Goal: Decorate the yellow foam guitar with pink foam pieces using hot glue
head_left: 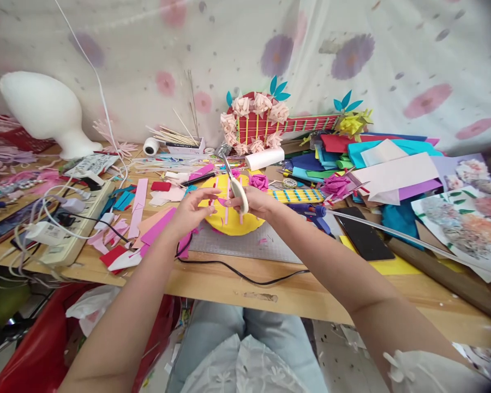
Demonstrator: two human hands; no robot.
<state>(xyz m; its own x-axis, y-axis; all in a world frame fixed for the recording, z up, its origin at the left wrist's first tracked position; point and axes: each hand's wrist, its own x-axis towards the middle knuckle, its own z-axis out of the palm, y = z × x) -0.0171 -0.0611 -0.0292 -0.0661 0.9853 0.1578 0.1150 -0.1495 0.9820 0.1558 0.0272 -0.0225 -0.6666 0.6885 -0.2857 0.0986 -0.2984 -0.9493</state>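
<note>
My right hand (253, 202) is closed around a pair of scissors (238, 191) with pale handles, its blades pointing up and away from me. My left hand (196, 208) is just to the left, fingers curved and thumb apart from them. A small magenta paper piece (222, 202) shows between the two hands, close to my right fingertips; which fingers touch it is hard to make out. Below both hands lies a yellow paper guitar body (233, 226) with pink strips. Its yellow neck (294, 195) with blue bars runs right, and a magenta paper flower (258, 182) sits at its upper edge.
A red paper guitar (259, 123) with pale flowers leans at the back. A blue glue gun (311, 213) and a black phone (364, 232) lie right. Coloured paper sheets (396, 174) cover the right side. A power strip (79, 224) with cables stands left; a black cord (245, 279) crosses the front.
</note>
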